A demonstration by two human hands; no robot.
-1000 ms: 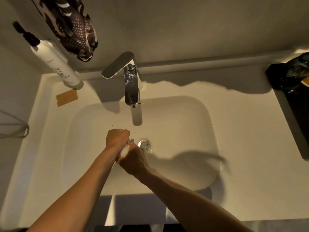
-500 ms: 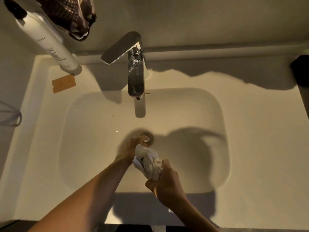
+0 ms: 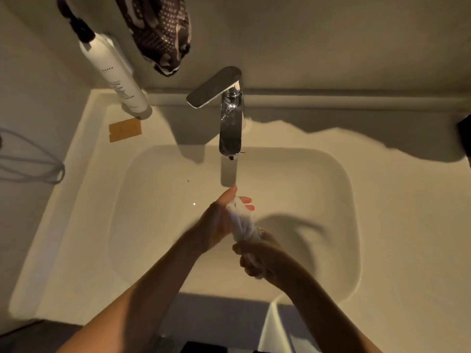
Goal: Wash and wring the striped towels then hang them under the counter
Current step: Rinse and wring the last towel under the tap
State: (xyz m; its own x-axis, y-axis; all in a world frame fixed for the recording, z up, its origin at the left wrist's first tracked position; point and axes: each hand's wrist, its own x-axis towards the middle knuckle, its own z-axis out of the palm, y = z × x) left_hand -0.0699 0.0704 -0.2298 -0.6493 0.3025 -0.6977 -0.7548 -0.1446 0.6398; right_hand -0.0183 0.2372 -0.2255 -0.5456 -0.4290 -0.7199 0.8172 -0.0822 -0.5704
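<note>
One white towel point(image 3: 243, 225) is twisted into a thick, bumpy rope over the smooth, rounded sink point(image 3: 339, 200). The left hand point(image 3: 219, 222) wraps its far end, thumb sticking up and two fingertips point(image 3: 246, 200) peeking out past the cloth. The right hand point(image 3: 257, 256) has a tight grip on the near end, fingers curled all the way round. One shiny metal tap point(image 3: 229, 115) stands behind. On the pale surface point(image 3: 395, 200) sits one tall white bottle point(image 3: 114, 72) with a black pump and one small tan square point(image 3: 125, 129) (flat, like paper). One dark spotted cloth point(image 3: 160, 31) hangs above.
</note>
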